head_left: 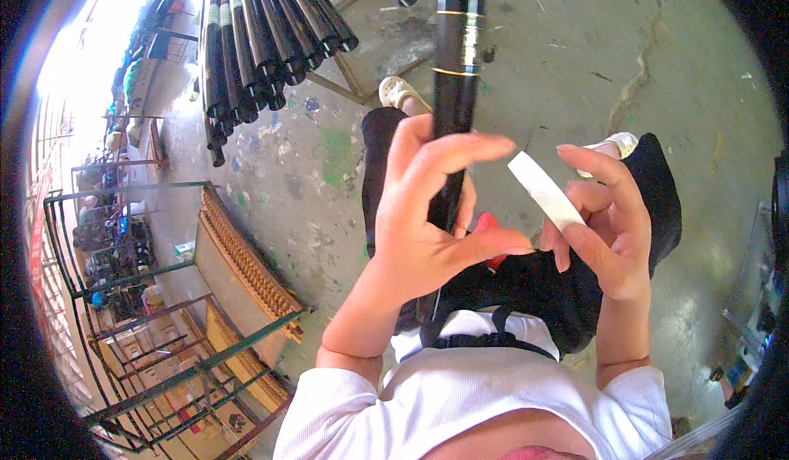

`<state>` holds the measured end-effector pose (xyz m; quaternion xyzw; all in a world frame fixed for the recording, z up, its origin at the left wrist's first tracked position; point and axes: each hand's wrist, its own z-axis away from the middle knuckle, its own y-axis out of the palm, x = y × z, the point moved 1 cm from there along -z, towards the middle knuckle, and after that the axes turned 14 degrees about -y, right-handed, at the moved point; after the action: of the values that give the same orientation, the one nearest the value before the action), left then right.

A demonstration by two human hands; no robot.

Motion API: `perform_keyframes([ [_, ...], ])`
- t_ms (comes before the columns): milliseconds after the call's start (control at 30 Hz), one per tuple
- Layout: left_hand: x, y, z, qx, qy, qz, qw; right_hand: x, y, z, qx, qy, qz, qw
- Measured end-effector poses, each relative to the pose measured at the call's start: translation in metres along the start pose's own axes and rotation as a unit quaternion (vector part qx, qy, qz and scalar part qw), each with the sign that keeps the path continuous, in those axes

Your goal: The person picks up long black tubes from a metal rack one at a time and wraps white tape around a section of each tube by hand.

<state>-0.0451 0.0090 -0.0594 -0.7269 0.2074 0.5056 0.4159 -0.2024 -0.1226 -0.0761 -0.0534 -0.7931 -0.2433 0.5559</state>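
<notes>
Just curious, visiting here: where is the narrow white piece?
In the head view, right of centre: the narrow white piece is in the right hand, with the left hand and black pole to its left.

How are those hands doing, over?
Left hand wrapped around black pole. Right hand gripping white strip. Other poles ahead to the left, clear of both hands.

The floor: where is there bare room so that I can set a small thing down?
Bare floor lies right of the pole, beyond the right shoe. A smaller, stained patch lies between the tubes, the rack and the left hand. Lower left, around the rack, is crowded.
</notes>
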Motion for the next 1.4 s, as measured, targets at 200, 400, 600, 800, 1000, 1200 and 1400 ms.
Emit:
perform_keyframes([
  [200, -0.001, 0.013, 0.002, 0.014, -0.023, 0.014, 1.0, 0.004, 0.015, 0.007, 0.015, -0.046, 0.107, 0.993],
  [400, 0.009, 0.011, 0.011, 0.007, 0.06, -0.053, 0.997, -0.001, 0.015, -0.001, 0.064, 0.012, 0.278, 0.958],
  [600, 0.004, 0.017, 0.034, 0.017, -0.115, 0.166, 0.979, 0.014, 0.014, -0.008, 0.009, 0.047, 0.25, 0.967],
  [800, 0.002, 0.028, 0.049, -0.001, -0.06, 0.091, 0.994, 0.024, 0.028, -0.009, -0.04, 0.017, 0.212, 0.976],
  [1000, -0.002, 0.03, 0.057, -0.022, 0.008, -0.018, 1.0, 0.033, 0.039, -0.012, 0.018, 0.076, 0.317, 0.945],
  [1200, -0.004, 0.034, 0.065, -0.014, 0.036, -0.038, 0.999, 0.034, 0.04, -0.019, 0.05, 0.048, 0.355, 0.932],
  [1400, -0.003, 0.03, 0.062, -0.006, 0.046, -0.054, 0.997, 0.03, 0.046, -0.018, 0.006, 0.116, 0.291, 0.95],
])
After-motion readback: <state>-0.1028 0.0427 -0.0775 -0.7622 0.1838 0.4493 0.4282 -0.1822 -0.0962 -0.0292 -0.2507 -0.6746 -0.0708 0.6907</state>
